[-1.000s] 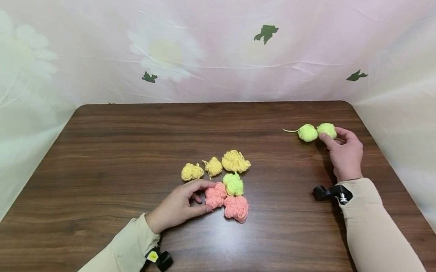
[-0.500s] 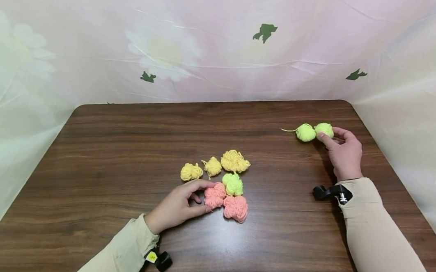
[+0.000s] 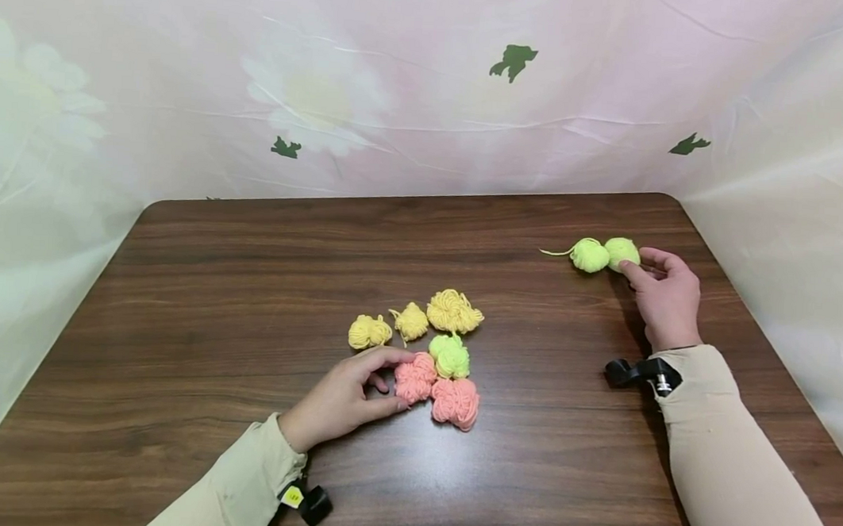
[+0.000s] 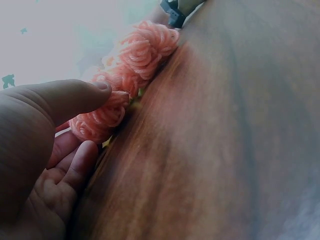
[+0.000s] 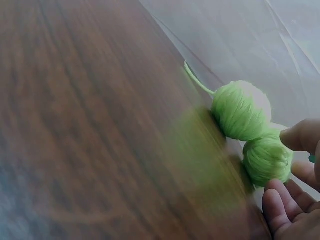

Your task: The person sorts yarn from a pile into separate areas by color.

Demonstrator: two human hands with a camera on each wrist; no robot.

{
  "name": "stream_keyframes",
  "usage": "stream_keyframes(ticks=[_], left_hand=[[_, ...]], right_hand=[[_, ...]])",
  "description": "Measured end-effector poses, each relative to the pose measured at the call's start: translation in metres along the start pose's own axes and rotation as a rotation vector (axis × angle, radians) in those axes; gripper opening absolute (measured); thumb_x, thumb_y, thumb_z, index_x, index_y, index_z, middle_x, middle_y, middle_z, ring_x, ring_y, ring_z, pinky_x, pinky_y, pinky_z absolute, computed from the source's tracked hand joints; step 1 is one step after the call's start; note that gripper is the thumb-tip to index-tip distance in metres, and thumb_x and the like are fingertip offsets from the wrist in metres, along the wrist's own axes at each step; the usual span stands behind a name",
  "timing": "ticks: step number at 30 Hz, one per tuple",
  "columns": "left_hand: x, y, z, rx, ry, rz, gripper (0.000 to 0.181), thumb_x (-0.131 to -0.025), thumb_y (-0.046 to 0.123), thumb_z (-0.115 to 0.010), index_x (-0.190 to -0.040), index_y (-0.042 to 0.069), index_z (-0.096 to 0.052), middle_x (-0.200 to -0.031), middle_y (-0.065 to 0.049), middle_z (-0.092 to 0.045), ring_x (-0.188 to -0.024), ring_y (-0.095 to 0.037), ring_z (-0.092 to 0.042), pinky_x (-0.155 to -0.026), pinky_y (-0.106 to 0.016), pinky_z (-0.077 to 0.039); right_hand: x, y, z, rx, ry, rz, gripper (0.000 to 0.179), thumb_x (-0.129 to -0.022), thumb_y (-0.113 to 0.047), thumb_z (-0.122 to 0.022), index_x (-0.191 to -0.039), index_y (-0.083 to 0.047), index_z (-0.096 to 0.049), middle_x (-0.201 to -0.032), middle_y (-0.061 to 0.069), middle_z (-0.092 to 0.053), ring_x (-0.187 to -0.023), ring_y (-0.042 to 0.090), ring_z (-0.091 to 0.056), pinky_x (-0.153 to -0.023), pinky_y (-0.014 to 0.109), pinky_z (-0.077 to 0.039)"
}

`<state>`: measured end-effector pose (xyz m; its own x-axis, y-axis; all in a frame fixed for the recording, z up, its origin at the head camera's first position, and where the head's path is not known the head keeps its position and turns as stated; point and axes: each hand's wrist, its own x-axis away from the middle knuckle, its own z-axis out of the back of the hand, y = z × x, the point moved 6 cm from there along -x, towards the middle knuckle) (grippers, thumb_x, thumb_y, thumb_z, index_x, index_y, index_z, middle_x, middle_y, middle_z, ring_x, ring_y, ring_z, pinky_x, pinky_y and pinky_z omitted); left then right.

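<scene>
On the left, my left hand (image 3: pixel 346 398) holds a pink yarn ball (image 3: pixel 415 378) between thumb and fingers; the left wrist view shows the thumb lying over this pink yarn (image 4: pixel 100 117). A second pink yarn ball (image 3: pixel 455 403) sits just to its right. Behind them is a small green yarn ball (image 3: pixel 450 356). Far right, my right hand (image 3: pixel 666 300) has thumb and fingers around the side of a light green yarn ball (image 3: pixel 621 254). Touching that one is another light green yarn ball (image 3: pixel 589 256), with a loose yarn tail pointing left. Both also show in the right wrist view.
Three yellow yarn balls, one of them large (image 3: pixel 455 312), lie in a row behind the pink ones. The brown wood table (image 3: pixel 213 284) meets a hanging floral cloth (image 3: pixel 430 97) at its back edge. Black devices are strapped at both wrists.
The right-hand green ball has shifted slightly left and turned, and the green ball beside it has moved slightly left too. My left hand and the pink balls stay in place.
</scene>
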<state>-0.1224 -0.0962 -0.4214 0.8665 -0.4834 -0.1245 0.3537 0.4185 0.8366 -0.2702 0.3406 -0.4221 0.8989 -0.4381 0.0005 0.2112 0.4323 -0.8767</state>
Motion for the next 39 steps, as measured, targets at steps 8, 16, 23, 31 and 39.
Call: stream_keyframes(ticks=[8,16,23,31,39], left_hand=[[0.000,0.000,0.000,0.002,-0.007,0.003,0.051,-0.086,0.016,-0.081,-0.134,0.019,-0.061,-0.122,0.001,-0.065,-0.085,-0.011,-0.061,-0.074,-0.026,-0.055],[0.000,0.001,0.000,0.004,-0.006,0.004,0.051,-0.087,0.016,-0.080,-0.134,0.019,-0.061,-0.121,0.001,-0.065,-0.085,-0.010,-0.061,-0.074,-0.026,-0.055],[0.000,0.000,0.000,-0.003,-0.002,-0.002,0.051,-0.087,0.015,-0.080,-0.134,0.020,-0.061,-0.118,0.001,-0.065,-0.084,-0.010,-0.061,-0.074,-0.026,-0.055],[0.000,0.000,0.000,-0.003,-0.004,-0.001,0.052,-0.086,0.015,-0.081,-0.134,0.019,-0.061,-0.120,0.001,-0.065,-0.084,-0.010,-0.061,-0.074,-0.026,-0.055],[0.000,0.001,0.001,-0.009,-0.005,0.007,0.053,-0.085,0.015,-0.081,-0.134,0.021,-0.061,-0.120,0.004,-0.065,-0.084,-0.009,-0.061,-0.074,-0.026,-0.055]], right_hand=[[0.002,-0.002,0.002,-0.159,0.036,-0.006,0.041,-0.092,-0.025,-0.073,-0.127,-0.007,-0.062,-0.102,-0.009,-0.055,-0.080,0.001,-0.054,-0.065,0.011,-0.047],[0.006,0.001,0.003,-0.395,0.088,0.016,0.021,-0.089,-0.014,-0.075,-0.107,-0.007,-0.066,-0.092,-0.001,-0.056,-0.068,0.009,-0.054,-0.055,0.015,-0.047],[0.011,-0.003,0.002,-0.501,0.090,0.071,0.010,-0.088,-0.009,-0.076,-0.095,-0.008,-0.069,-0.080,-0.001,-0.060,-0.062,0.009,-0.058,-0.052,0.016,-0.047],[0.017,-0.008,-0.006,-0.567,0.034,0.102,0.006,-0.087,-0.003,-0.075,-0.090,-0.006,-0.071,-0.073,-0.003,-0.065,-0.058,0.007,-0.058,-0.052,0.016,-0.048],[0.024,-0.014,-0.016,-0.523,-0.058,0.101,0.007,-0.088,-0.006,-0.076,-0.093,-0.007,-0.071,-0.076,-0.004,-0.065,-0.063,0.007,-0.059,-0.051,0.016,-0.047]])
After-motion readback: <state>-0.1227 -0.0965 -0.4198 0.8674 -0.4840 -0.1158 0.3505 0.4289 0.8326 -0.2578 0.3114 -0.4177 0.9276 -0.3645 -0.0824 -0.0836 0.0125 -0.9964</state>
